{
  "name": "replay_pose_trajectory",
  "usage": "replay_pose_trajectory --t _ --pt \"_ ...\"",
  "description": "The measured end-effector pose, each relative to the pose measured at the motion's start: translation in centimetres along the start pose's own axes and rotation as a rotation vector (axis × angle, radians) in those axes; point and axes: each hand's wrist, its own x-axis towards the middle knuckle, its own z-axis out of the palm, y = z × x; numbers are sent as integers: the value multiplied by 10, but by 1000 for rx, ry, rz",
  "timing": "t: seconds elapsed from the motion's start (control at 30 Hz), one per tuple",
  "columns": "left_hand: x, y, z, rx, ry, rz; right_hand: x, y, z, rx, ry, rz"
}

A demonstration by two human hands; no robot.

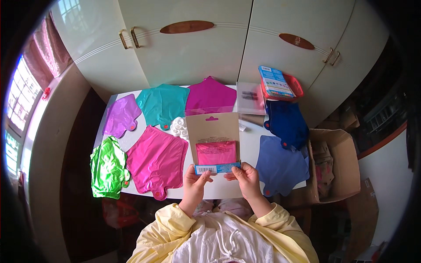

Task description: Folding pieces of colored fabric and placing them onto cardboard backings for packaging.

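Between my hands, above the table's front part, is a flat package with a brown hang-card (212, 129), a blue lower band and a folded pink foil piece (216, 152) showing through clear plastic. My left hand (196, 179) grips its lower left corner, thumb on the band. The lower right corner is pinched by my right hand (244, 177). To the left of the package a shiny pink foil sheet (158, 158) lies spread out. A white coil of ribbon or cord (179, 127) sits partly behind the package.
Around the white table (250, 147) lie foil pieces: green (108, 166), purple (122, 115), teal (163, 104), magenta (211, 96), dark blue (287, 122) and slate blue (281, 164). A red basket (294, 85) holds blue packages (275, 82). An open cardboard box (346, 175) stands at right, cabinets behind.
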Motion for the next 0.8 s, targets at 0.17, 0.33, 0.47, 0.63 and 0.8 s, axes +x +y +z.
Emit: replay_pose_trajectory --t 0.17,0.33,0.47,0.63,0.8 --pt "1 -7 -11 25 -27 22 3 -6 6 32 22 -20" --pt "-2 -9 -10 0 -4 39 2 2 -9 96 -24 74" --pt "-3 -10 -8 -8 20 51 1 2 -8 218 8 143" --pt "-2 -16 -8 -74 31 47 1 5 -1 233 50 108" --pt "1 -17 -9 -290 -10 -78 -2 13 5 174 44 17"
